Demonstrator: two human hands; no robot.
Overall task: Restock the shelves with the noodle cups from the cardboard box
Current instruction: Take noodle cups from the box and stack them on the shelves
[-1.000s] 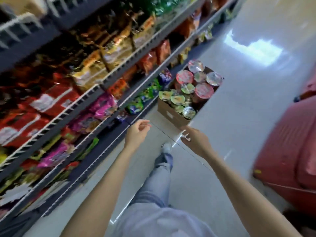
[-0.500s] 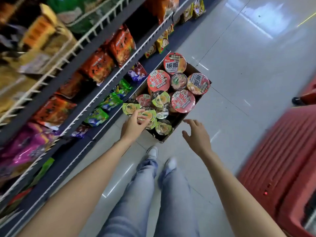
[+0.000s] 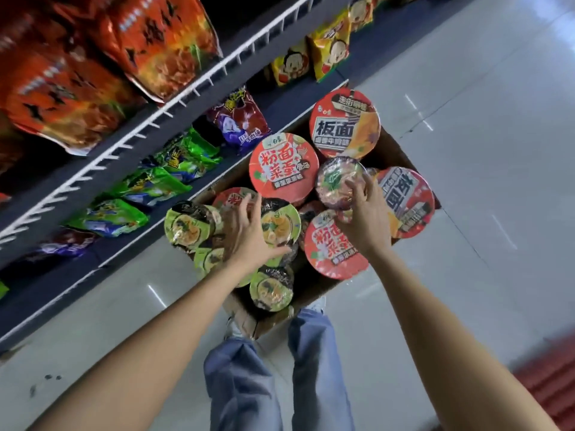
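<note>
Noodle cups [image 3: 283, 170] with red and green lids fill the cardboard box [image 3: 314, 286] on the floor [image 3: 466, 150], just beside the bottom shelf [image 3: 130, 241]. The left hand [image 3: 249, 237] hovers with fingers spread over the green-lidded cups [image 3: 280, 223]. The right hand [image 3: 362, 219] curls its fingertips onto a small clear-wrapped cup [image 3: 337, 181] in the middle of the box.

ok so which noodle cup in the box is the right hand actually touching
The small dark-lidded cup in the middle of the cardboard box: the right hand has its fingers on its rim. The large red-lidded bowls around it and the green-lidded cups by the left hand are not under those fingers.
</note>
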